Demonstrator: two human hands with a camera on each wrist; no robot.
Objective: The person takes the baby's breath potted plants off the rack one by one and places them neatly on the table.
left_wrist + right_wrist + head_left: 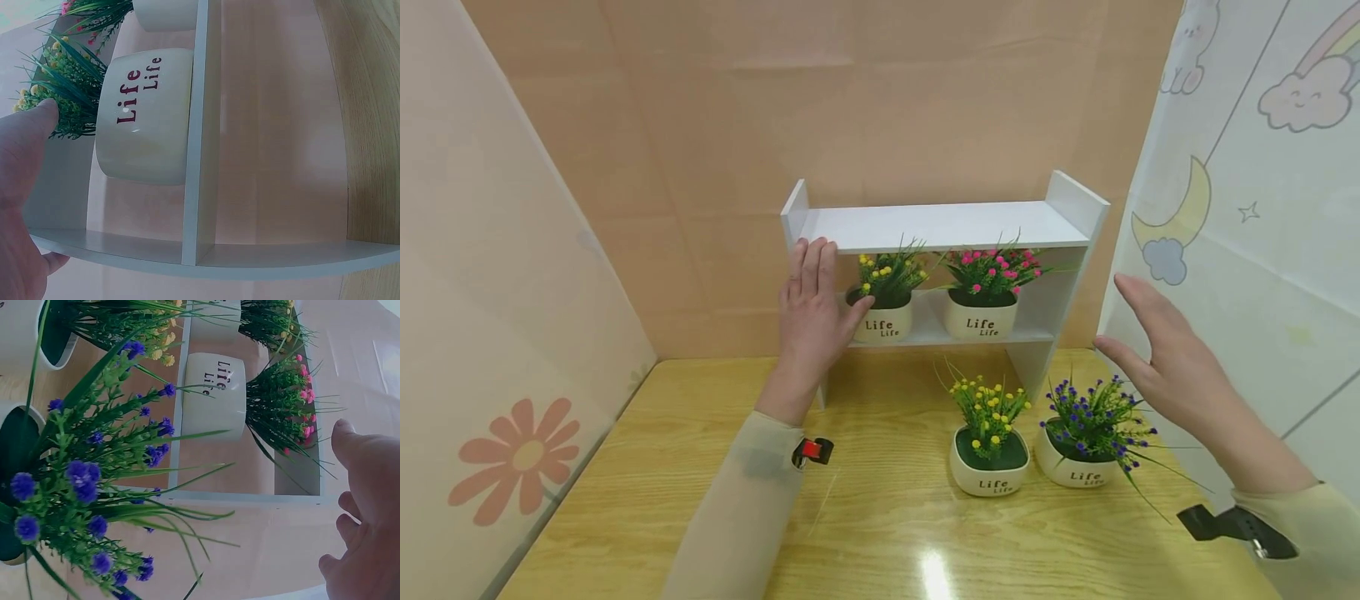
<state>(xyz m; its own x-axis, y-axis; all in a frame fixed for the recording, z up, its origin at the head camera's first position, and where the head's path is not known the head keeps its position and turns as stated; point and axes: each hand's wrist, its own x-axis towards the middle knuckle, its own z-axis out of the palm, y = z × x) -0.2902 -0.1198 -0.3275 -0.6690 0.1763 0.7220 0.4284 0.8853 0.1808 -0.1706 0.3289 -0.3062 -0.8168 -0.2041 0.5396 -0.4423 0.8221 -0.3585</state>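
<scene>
A white two-tier shelf [940, 223] stands against the back wall. My left hand [814, 312] is at its upper left corner, fingers straight along the side panel and thumb spread out before a potted plant with yellow flowers [880, 321]. In the left wrist view, one fingertip shows beyond the side panel [125, 245]. Beside that plant, on the same tier, sits a potted plant with pink flowers [981, 317]. Off the shelf's right side, my right hand [1180, 375] is in the air, holding nothing, thumb and fingers apart, above a purple-flowered potted plant [1078, 467].
Another yellow-flowered potted plant [990, 475] stands on the wooden table [880, 533], left of the purple one. Patterned panels rise on the left [512, 250] and right [1262, 250]. Long grass blades from the purple plant stick out below my right hand.
</scene>
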